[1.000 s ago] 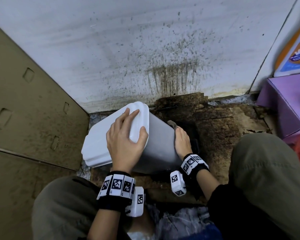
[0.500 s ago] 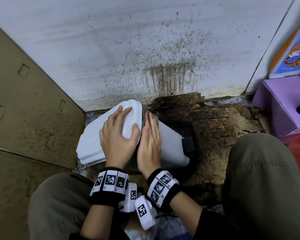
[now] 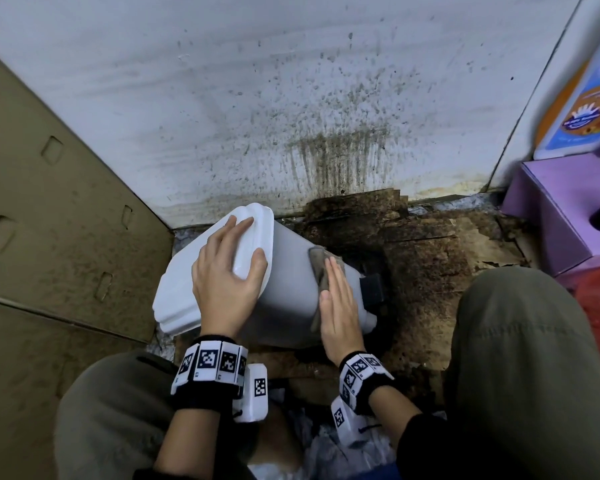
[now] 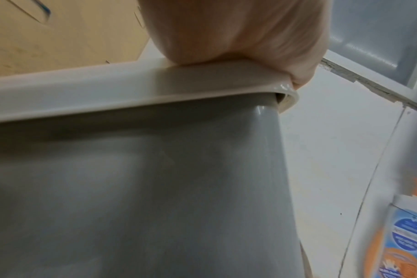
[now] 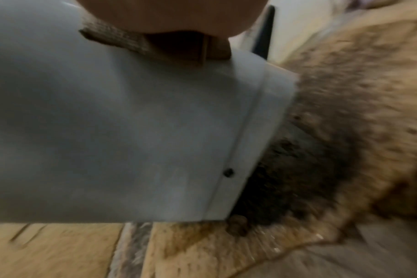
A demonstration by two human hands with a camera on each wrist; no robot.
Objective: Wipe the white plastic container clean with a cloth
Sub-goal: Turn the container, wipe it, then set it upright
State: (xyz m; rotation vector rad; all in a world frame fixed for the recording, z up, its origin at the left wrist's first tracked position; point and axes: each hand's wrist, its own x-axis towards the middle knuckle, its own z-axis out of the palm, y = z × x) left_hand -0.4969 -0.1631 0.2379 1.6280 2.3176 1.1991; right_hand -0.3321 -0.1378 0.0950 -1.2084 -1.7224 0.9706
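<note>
Here, left to right, label by label:

Cardboard: a stained brown cardboard panel (image 3: 59,216) stands at nine o'clock, and a spattered white wall (image 3: 291,98) closes the corner at twelve.

Container: the white plastic container (image 3: 284,289), a tall bin with a stepped lid (image 3: 201,271), lies tipped at the centre, lid end toward ten o'clock and base toward four, on soiled brown cardboard flooring (image 3: 430,271).

Left hand: the left hand (image 3: 227,271) is spread flat over the lid, fingers reaching to eleven o'clock and thumb hooked round the lid's rim, steadying it.

Change: half a second ago the right hand lay close beside the left, near the lid; now it sits farther toward the base at four o'clock. A second ago it was at the base end too, so this reads as back-and-forth strokes along the side wall, wiping well under way.

Right hand: the right hand (image 3: 338,306) presses a grey-brown cloth (image 3: 321,271) against the wall with straight, closed-up fingers; nothing is pinched.

Contents: the lid is shut, so what the container holds cannot be told.

Right edge: a lilac box (image 3: 551,209) sits at three o'clock, its opening holding something dark that cannot be identified, under a blue-and-orange printed pack (image 3: 582,98).
</note>
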